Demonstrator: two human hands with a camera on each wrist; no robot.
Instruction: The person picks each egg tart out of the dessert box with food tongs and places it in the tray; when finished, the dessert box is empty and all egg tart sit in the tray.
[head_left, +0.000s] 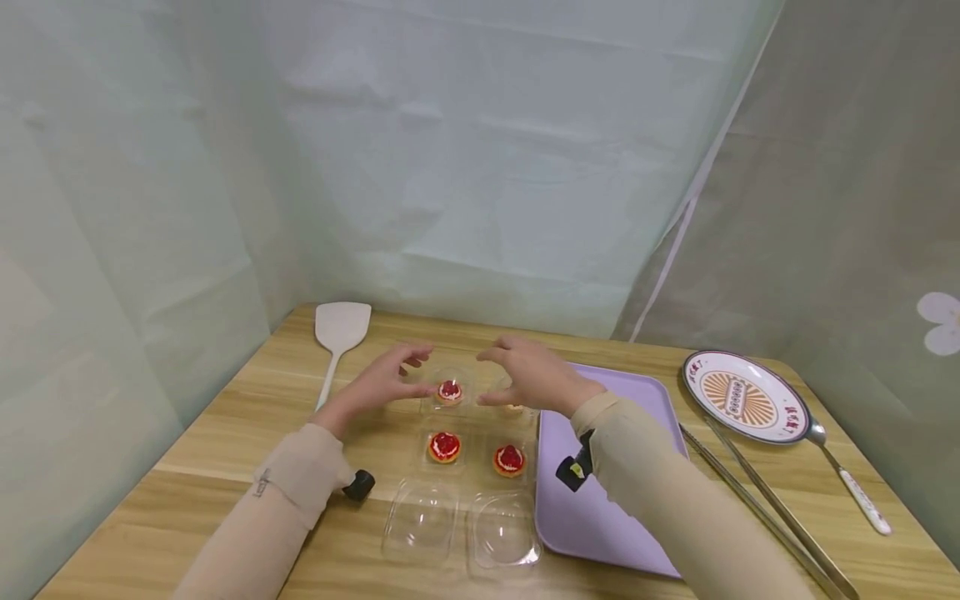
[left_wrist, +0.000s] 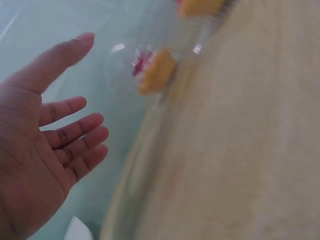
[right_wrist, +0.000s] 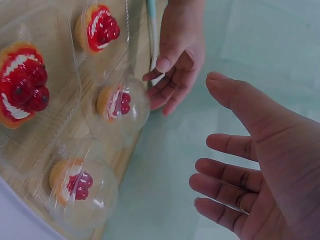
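Left grip (head_left: 382, 379): fingers and thumb apart, holding nothing; we have it just left of the closer dome.
Right grip (head_left: 536, 373): apart and empty too, near the other dome but not touching it.
Tarts (head_left: 444, 447): four on the table (head_left: 225, 450); we see two under domes between the grips, and two uncovered, closer to us than either grip.
Domes (right_wrist: 100, 205): clear plastic, we judge thin, light and springy; slick, and likely to dent if squeezed, so we would pinch the flat rim, not the crown.
Lids (head_left: 422, 517): two, swung open, nearest us, well short of both grips; we would lift them by the edge.
Topping: glossy, probably easily smeared; we would hold a tart by its crust.
Tray (head_left: 585, 525): lilac, right of the right grip and towards us.
Spatula (head_left: 342, 327): left of the left grip.
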